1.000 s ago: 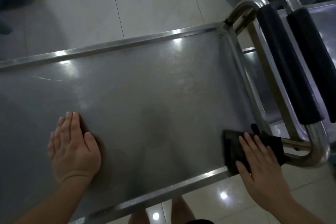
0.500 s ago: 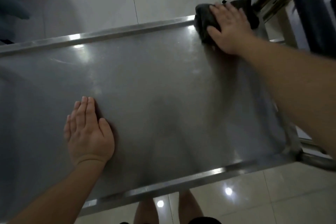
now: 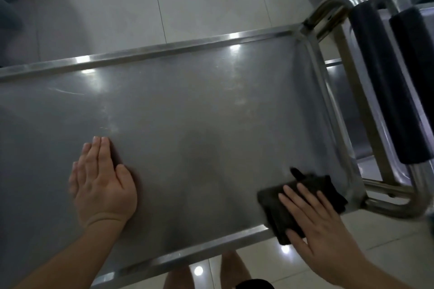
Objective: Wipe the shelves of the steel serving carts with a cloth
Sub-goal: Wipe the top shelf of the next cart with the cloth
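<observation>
1. Legs of the person [image 3: 231, 267] showed below the near rim, close against the cart; stance judged to put both arms over the top shelf [image 3: 187, 124] without a long reach.
2. Right hand [image 3: 314, 220] lay flat on the dark cloth [image 3: 274, 209], fingers straight and slightly spread, nothing pinched or curled round. Spread likely served to press a wide patch of fabric against the steel.
3. Cloth sat in the near right corner of the top shelf, one edge lapping over the near rim [image 3: 187, 251], another bunched toward the right-hand rim. Position judged to catch the corner seam, where dirt tends to collect.
4. Left hand [image 3: 101, 185] rested palm-down on the bare shelf, well apart from the cloth; fingers straight and together, thumb out, holding nothing. Probably a brace to steady the cart against the wiping push.
5. Shelf centre showed faint smears and ceiling-light reflections; whether wet or dry could not be told.
6. Padded handles [image 3: 380, 82] of two carts stood beyond the right rim, untouched. A lower shelf [image 3: 352, 110] showed through the frame.
7. Tiled floor [image 3: 199, 0] lay beyond the far rim.
</observation>
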`<state>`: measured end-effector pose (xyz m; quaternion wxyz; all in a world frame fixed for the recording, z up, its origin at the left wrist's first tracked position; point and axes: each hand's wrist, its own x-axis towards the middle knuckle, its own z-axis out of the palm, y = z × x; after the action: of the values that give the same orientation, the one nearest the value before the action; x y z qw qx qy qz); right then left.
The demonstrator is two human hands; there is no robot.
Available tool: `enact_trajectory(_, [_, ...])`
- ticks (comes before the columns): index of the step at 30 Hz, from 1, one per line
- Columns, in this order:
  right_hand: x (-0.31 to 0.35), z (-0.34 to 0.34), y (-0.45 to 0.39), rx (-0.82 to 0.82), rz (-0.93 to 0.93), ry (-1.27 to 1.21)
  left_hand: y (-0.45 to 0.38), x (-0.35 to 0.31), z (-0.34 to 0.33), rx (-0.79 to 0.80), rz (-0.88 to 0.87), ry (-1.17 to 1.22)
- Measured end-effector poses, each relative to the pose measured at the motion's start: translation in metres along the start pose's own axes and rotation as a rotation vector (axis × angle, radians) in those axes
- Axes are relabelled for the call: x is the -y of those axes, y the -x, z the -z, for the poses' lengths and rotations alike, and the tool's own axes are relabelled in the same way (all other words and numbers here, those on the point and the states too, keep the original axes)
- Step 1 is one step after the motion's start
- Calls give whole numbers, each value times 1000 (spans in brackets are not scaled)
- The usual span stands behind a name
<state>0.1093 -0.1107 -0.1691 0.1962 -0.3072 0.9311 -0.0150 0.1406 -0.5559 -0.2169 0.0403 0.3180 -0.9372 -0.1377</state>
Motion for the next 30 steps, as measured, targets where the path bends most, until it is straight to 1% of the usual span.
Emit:
enact_trajectory(3, [-1, 6, -20, 20, 36, 18, -2, 0, 0, 4, -2, -8])
enact_trajectory(5, [-1, 17, -67, -16, 82, 11, -2, 0, -1, 9, -6, -13])
enact_trajectory(7, [-2, 34, -135, -100, 97, -1, -1, 0, 0, 12, -6, -17])
enact_trajectory(9, [1, 57, -213, -149, 47, -7, -2, 1, 0, 11, -1, -18])
enact_trajectory(12, [13, 97, -319, -148, -75, -41, -1, 0, 0, 14, 10, -22])
enact_trajectory(14, [28, 115, -364, -129, -96, -48, -1, 1, -1, 13, 7, -29])
enact_trajectory(16, [43, 118, -379, -125, -106, -61, -1, 3, 0, 15, 4, -36])
enact_trajectory(19, [61, 97, -348, -191, -161, -87, 0, 3, 1, 33, 0, -36])
enact_trajectory(23, [84, 48, -232, -280, -20, -93, -1, 2, 0, 32, 3, -25])
enact_trajectory(24, [88, 35, -194, -265, 1, -98, -1, 2, 0, 30, 5, -19])
enact_trajectory(27, [99, 1, -84, -134, 96, -39, 0, 2, 1, 30, 8, -10])
enact_trajectory(29, [100, -9, -37, -57, 180, 28, 0, 2, 0, 27, -1, -11])
enact_trajectory(30, [98, -9, -30, -27, 211, 36, 0, 3, -1, 24, -3, -13])
